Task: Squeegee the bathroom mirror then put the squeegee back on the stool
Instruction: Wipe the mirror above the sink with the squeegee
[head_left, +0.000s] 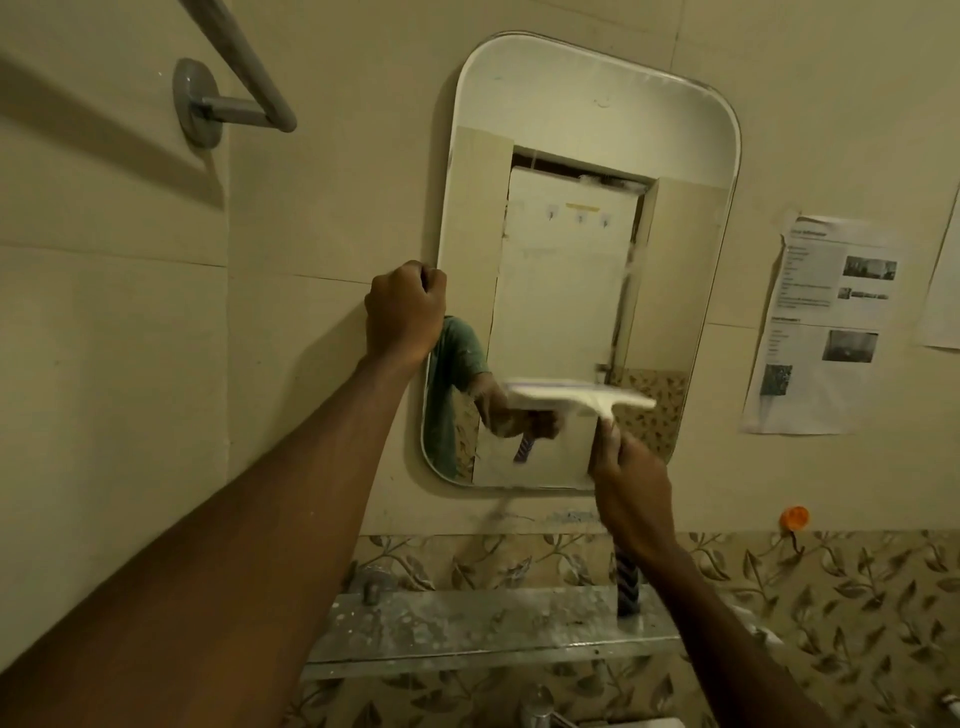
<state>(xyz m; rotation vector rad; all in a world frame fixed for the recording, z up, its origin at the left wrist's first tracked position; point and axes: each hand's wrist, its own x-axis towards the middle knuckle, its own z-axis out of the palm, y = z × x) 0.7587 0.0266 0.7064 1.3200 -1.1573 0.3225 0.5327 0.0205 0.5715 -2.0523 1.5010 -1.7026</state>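
- Right grip (631, 483): fingers curled tight round the squeegee (576, 399) handle, just below the blade, at the lower right of the mirror (545, 104).
- Squeegee: white blade lying crosswise against the glass in the mirror's lower part, right of centre, and a little blurred. Dark striped handle end sticking out below the wrist, in front of the shelf (467, 629).
- Left grip (408, 309): closed in a fist with nothing seen inside it, set against the mirror's left rim about halfway up, partly over the wall. Forearm stretched up from the lower left corner.
- Mirror: tall, with rounded corners, fixed flat on pale wall tiles. Reflects a pale door, a green sleeve, and a hand with the squeegee.
- Shelf: glass, dusty and speckled, mounted just below the mirror.
- Towel rail (234, 52): grey, at upper left, on a round wall mount.
- Paper sheet (826, 322): printed text and small pictures, stuck to the wall right of the mirror. Edge of a second sheet (945, 291) at the frame's right side.
- Orange knob (794, 518): on the wall below the paper sheet, above the leaf tiles (831, 597).
- Tap (537, 706): metal, at the bottom edge under the shelf.
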